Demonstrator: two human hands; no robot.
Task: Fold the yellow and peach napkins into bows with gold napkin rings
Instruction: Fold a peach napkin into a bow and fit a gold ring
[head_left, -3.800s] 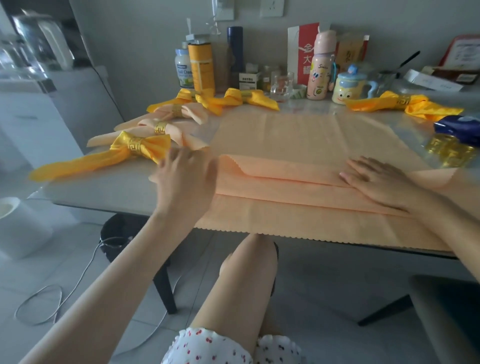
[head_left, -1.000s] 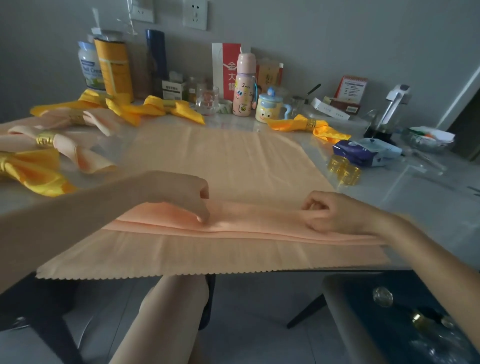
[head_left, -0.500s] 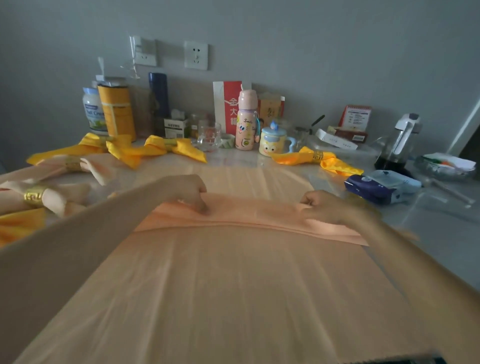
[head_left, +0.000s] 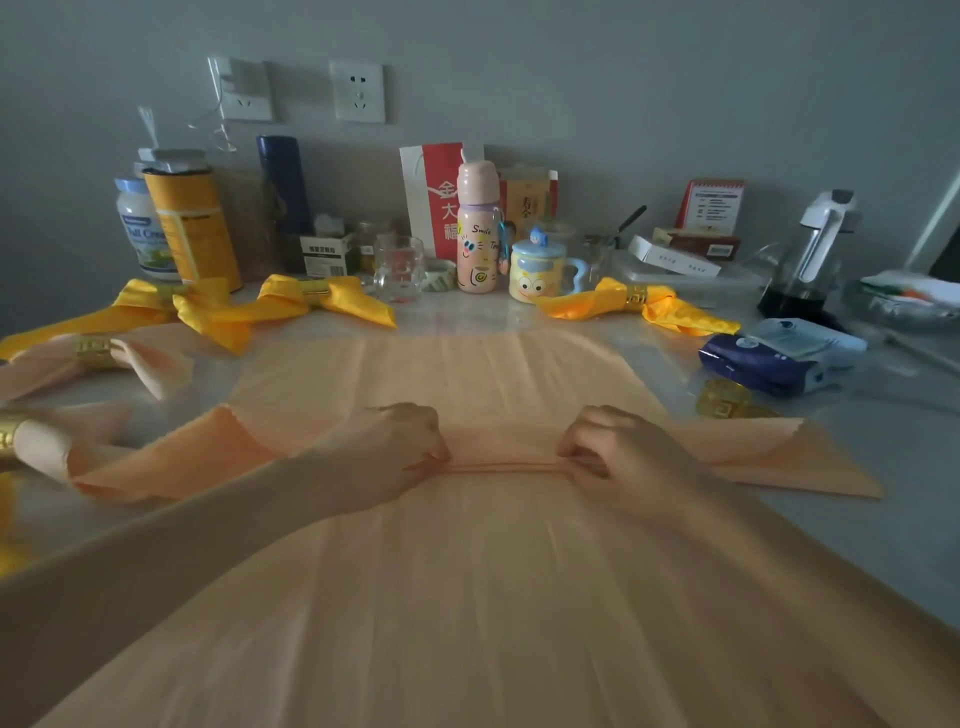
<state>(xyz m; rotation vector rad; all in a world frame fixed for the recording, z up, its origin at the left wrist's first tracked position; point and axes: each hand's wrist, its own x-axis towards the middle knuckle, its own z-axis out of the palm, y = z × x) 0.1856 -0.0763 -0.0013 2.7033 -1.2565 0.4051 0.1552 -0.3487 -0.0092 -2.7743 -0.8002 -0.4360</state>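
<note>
Fold ran crosswise on the napkin, along the near edge of the table. Left hand and right hand pinched its middle, side by side.

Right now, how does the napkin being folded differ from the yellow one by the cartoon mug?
The peach napkin lies spread, left hand and right hand pinching its pleat; the yellow napkin is already a bow. The yellow napkin wears a gold ring; the peach napkin none. Both lie on the table.

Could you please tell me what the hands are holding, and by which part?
Both the left hand and the right hand pinch the peach napkin at its folded pleat edge near the middle, a short taut stretch between them.
</note>
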